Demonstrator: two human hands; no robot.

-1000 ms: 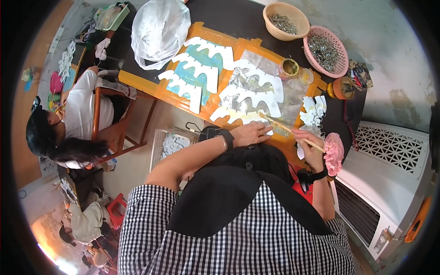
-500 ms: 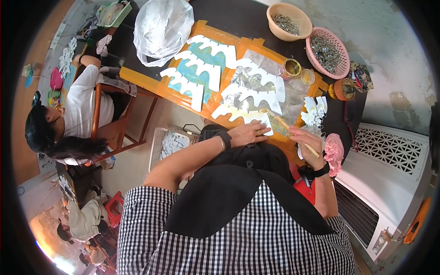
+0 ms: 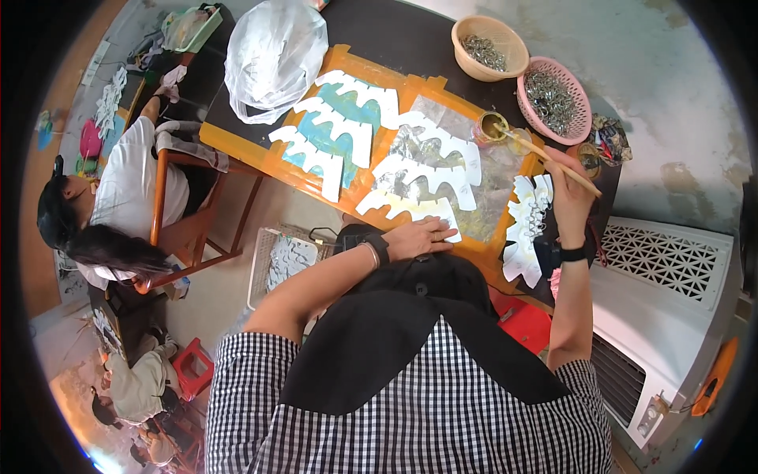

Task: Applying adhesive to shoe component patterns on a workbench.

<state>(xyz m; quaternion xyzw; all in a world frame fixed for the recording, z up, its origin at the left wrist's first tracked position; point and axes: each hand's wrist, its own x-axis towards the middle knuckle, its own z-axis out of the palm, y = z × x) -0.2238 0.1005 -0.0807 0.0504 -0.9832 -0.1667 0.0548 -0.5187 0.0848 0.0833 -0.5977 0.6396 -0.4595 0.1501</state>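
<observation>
So the left hand (image 3: 420, 238) is lying flat with fingers out straight, pressing on the right end of the nearest cutout (image 3: 420, 205), right by the counter's (image 3: 379, 31) near edge. Right hand (image 3: 570, 189) is curled up, pinching one brush (image 3: 534, 148) between thumb and fingers, with the brush tip at the mouth of a jar (image 3: 489, 128) toward the right side. Counting stuff: six white cutouts laid out flat, three on the teal patch (image 3: 338, 142) on the left and three on the grey patch (image 3: 493, 186) to the right, the nearest one tinted yellow. There's one bunch of clipped pieces (image 3: 525, 229) near the counter's right edge, too overlapped to count. Two containers of metal bits along the far right edge: one cream bowl (image 3: 512, 67), one pink basket (image 3: 583, 118). Plus one plastic bag (image 3: 276, 59), over toward the far left.
</observation>
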